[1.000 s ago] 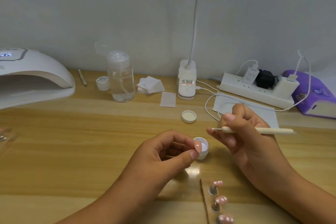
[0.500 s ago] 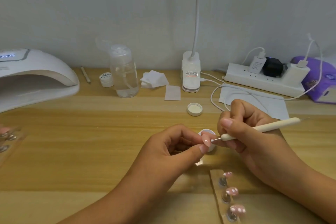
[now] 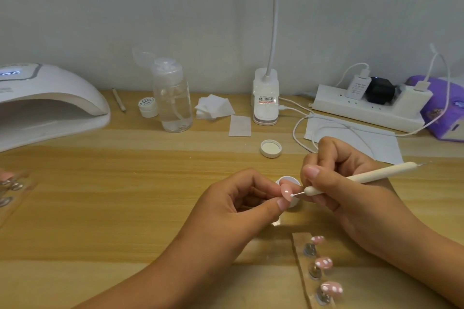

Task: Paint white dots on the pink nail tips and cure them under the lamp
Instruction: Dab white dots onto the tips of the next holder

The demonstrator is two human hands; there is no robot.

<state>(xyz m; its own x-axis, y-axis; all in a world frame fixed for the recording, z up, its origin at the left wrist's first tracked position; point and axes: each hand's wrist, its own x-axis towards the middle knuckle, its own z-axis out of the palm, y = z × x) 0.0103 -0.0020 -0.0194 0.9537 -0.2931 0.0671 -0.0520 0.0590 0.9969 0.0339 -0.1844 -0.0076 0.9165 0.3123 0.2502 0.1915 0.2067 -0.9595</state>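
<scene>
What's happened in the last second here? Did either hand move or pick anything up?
The right hand swung its dotting tool down and leftward, so its white-loaded point now touches the pink nail tip. Nothing was picked up or let go. The left hand went on pinching that tip over the small white jar; the dotted tips on the strip and the curing lamp stayed put.

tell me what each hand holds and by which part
The left hand pinches a pink nail tip by its edges; right hand grips the dotting pen near its tip.
</scene>
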